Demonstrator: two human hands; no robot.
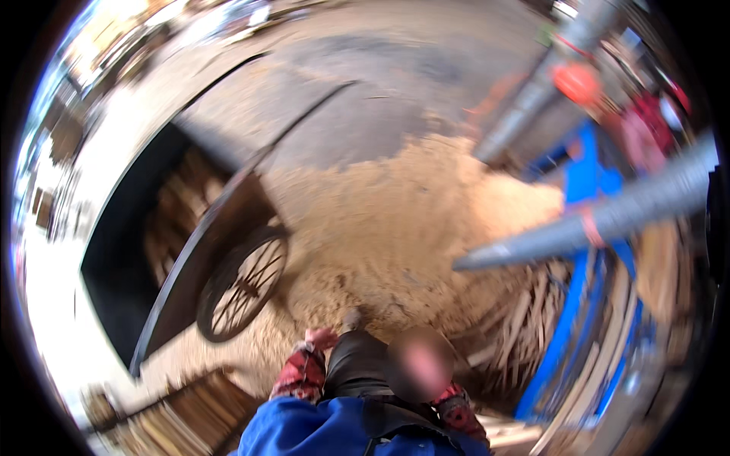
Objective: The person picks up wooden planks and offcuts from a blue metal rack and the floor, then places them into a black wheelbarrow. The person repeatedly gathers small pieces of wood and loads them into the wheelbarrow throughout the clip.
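Observation:
My left hand (pixel 323 337) hangs beside my dark trousers, its fingers loosely stretched with nothing visible in them. In front of my body is my right hand (pixel 422 370), blurred over so that its fingers cannot be made out. Both forearms have red patterned sleeves below a blue garment (pixel 304 425). Ahead to the left stands a dark handcart (pixel 228 220) with a spoked wheel (pixel 245 287) and two long handles. Pieces of wood (pixel 182 199) lie inside it. Neither hand touches the cart.
Sawdust (pixel 372 220) covers the floor ahead, heaped toward the right. Grey duct pipes (pixel 608 219) slant in over a blue metal frame (pixel 559 342). Thin wood strips (pixel 525 311) lie piled beside the frame. Stacked boards (pixel 175 418) are at the lower left.

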